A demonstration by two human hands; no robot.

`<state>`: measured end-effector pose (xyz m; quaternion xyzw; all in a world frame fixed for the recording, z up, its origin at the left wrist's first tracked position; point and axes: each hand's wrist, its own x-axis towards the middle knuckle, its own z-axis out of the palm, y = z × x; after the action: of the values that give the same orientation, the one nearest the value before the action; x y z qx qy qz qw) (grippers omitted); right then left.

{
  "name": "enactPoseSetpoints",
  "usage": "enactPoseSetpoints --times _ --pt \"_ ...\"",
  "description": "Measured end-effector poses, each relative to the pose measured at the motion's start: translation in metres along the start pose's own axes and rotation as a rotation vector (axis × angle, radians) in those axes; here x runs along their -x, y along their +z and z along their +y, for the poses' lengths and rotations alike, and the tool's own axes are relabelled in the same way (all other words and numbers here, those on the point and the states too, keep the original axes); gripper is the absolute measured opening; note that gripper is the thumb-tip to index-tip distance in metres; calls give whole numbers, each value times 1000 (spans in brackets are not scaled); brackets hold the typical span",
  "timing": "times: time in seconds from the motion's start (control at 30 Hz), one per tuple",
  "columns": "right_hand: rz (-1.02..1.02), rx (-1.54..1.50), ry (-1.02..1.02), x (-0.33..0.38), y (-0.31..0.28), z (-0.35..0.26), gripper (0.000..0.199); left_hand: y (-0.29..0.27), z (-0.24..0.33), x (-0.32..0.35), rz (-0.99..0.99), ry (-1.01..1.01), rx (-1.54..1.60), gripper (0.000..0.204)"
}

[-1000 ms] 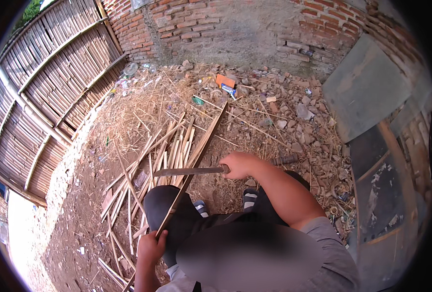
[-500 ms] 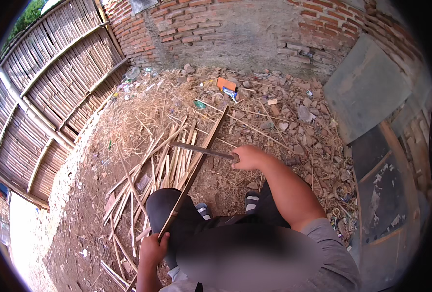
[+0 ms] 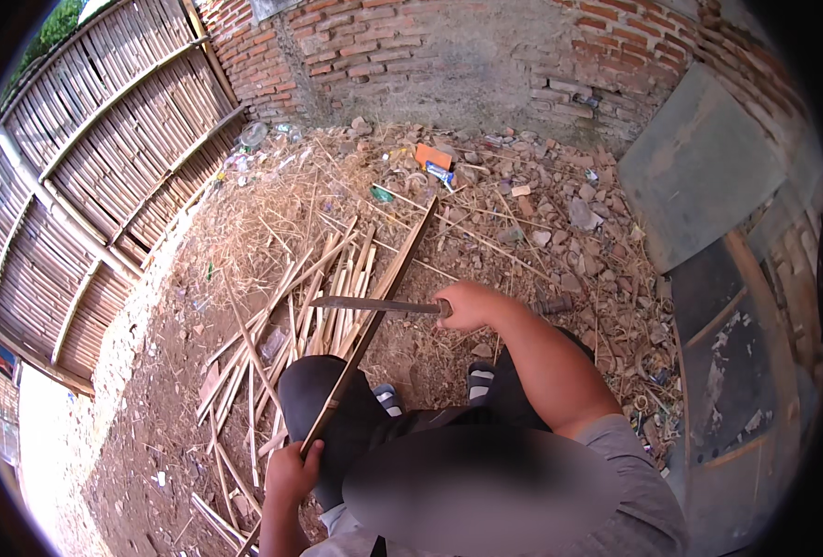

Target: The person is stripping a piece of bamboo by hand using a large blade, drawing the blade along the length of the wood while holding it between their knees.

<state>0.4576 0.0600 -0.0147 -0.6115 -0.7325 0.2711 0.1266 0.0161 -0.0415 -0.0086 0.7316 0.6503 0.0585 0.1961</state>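
Observation:
My right hand (image 3: 470,305) is closed round the handle of a machete (image 3: 374,304), whose blade points left across a long bamboo strip (image 3: 374,320). Whether the edge touches the strip or hovers just above it, I cannot tell. At the lower left, my left hand (image 3: 293,473) grips the near part of this strip, which slants past my left knee and away toward the rubble. Beyond that knee, a loose pile of pale split bamboo strips (image 3: 337,306) lies on the ground.
A bamboo fence (image 3: 105,158) runs along the left, and a brick wall (image 3: 411,74) closes the far side. Grey panels (image 3: 704,172) lean at the right. Broken bricks and stones (image 3: 560,232) cover the far ground, with an orange piece (image 3: 433,157) among them.
The machete's tip has swung nearer to me, so the blade lies more level across the strip. My right hand has dropped slightly, and my right knee has moved outward. The left hand stays put.

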Motion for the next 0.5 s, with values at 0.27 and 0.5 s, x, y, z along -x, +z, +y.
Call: enactPoseSetpoints --times 0.27,0.5 --pt "55 34 7 3 0 -3 35 -1 -1 -1 -5 6 -1 48" --pt "20 -29 104 0 -11 19 44 -2 1 -1 -12 1 13 47"
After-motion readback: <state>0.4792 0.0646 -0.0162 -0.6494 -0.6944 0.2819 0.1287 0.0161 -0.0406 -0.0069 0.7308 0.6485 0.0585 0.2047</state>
